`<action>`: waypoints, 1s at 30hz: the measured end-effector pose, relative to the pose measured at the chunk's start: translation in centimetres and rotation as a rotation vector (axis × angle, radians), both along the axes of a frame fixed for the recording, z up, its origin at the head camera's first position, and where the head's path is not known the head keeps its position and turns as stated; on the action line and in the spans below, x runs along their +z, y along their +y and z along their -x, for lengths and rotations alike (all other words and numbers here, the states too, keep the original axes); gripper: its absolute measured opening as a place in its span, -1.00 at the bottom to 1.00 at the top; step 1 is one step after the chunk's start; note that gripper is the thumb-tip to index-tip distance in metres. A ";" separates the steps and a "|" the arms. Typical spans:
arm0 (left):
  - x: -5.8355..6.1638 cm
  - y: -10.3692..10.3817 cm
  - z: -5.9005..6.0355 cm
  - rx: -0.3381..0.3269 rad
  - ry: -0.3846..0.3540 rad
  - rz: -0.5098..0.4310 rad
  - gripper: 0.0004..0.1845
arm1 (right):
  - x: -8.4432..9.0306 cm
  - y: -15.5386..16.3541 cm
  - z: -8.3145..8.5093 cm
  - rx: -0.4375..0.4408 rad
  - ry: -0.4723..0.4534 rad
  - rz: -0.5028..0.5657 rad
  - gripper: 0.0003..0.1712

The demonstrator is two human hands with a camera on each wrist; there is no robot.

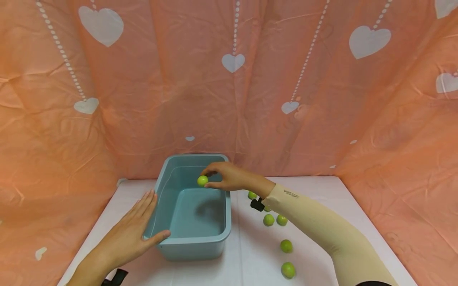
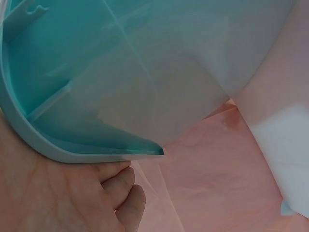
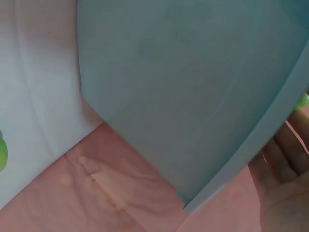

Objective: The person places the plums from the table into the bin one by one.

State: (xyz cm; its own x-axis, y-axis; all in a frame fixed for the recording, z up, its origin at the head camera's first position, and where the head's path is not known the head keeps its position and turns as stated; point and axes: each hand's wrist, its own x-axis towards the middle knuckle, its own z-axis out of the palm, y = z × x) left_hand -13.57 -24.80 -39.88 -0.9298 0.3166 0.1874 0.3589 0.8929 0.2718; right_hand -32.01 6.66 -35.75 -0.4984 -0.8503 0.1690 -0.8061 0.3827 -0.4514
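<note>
- We hold a lime [image 1: 202, 180] over the tub [image 1: 218, 234], right hand [image 1: 229, 177] fingers pinching it.
- Left hand [image 1: 132, 234] lies flat against the tub's side.
- We judge the drop-in step underway; next, the fingers should part.
- More limes [image 1: 286, 246] wait on the bench [image 1: 250, 254].

Left hand [image 1: 130, 234] flat, fingers straight, thumb spread; right hand [image 1: 225, 176] extended forward, fingers pinched together

Small round lime-green fruit [image 1: 202, 180], smooth-skinned, suspended above the interior of the basin, toward its 12 o'clock wall. Light blue rectangular plastic basin [image 1: 218, 234], upright with a rolled rim, apparently empty, resting on the white desk [image 1: 250, 258]. Six like fruits, the nearest [image 1: 268, 219], lie scattered at the basin's 3 to 4 o'clock.
</note>
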 end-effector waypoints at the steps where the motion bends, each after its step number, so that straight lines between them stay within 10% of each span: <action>1: 0.0 0.0 0.0 -0.001 0.002 0.000 0.19 | 0.0 -0.2 0.1 0.006 -0.001 -0.009 -0.53; 30: -0.2 0.0 0.0 -0.015 0.022 0.001 0.16 | -1.5 -5.8 1.9 0.079 -0.058 -0.217 -0.65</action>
State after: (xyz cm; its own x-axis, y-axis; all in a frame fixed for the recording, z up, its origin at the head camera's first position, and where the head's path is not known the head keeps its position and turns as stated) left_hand -13.57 -24.85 -40.04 -0.9205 0.3308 0.2079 0.3784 0.8876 0.2628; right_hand -33.94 0.87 -37.26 -0.4324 -0.9003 -0.0491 -0.8123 0.4126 -0.4123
